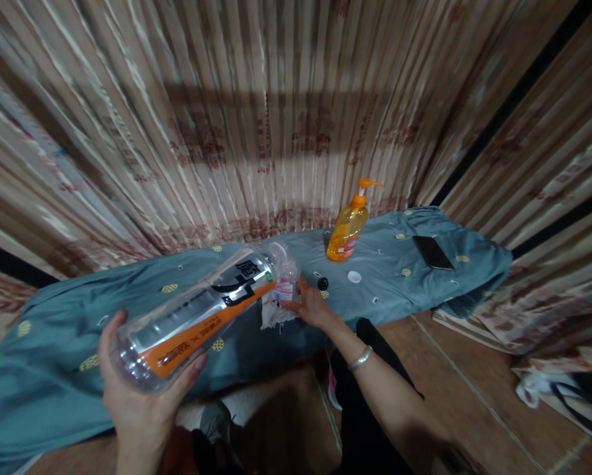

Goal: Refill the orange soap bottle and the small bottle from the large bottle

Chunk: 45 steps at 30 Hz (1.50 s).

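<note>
My left hand [142, 396] grips the base of a large clear plastic bottle [201, 316] with a silver and orange label. The bottle is tilted, its neck pointing up and to the right. Close by its neck, my right hand [313, 305] has its fingers around a small clear plastic container [286, 288] with pink print. Whether the bottle's mouth touches the container cannot be made out. Beneath them a crumpled whitish piece [272, 318] shows in part. A black cap [323, 284] and a white disc [354, 277] lie just right of my right hand.
An orange pump bottle [348, 231] stands at the back of the surface, which has a blue-green patterned cloth [142, 290]. A dark phone [433, 253] lies at the right. Pleated curtains [286, 132] hang behind. The tiled floor [459, 369] shows below.
</note>
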Motion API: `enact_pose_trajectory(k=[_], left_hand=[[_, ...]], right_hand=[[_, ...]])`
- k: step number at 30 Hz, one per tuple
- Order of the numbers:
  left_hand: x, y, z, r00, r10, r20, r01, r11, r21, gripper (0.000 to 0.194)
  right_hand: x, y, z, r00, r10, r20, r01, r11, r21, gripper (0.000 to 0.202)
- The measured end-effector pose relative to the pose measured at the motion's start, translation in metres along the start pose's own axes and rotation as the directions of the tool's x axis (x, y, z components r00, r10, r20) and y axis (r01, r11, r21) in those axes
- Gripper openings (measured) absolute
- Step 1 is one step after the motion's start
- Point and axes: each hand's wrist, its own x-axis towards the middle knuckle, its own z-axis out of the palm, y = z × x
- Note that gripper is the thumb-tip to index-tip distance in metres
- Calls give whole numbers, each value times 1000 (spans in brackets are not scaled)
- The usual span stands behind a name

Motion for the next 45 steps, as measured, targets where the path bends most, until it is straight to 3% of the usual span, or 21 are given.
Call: enact_pose_trajectory(k=[27,45], left_hand=[[2,1,-2,1000,-26,7,25,999,46,127],[0,1,-1,998,-61,-1,61,998,-18,132]], right_hand=[[1,1,3,1000,23,-13,-24,999,-23,41],[0,-5,-1,999,48,8,-48,999,-23,42]])
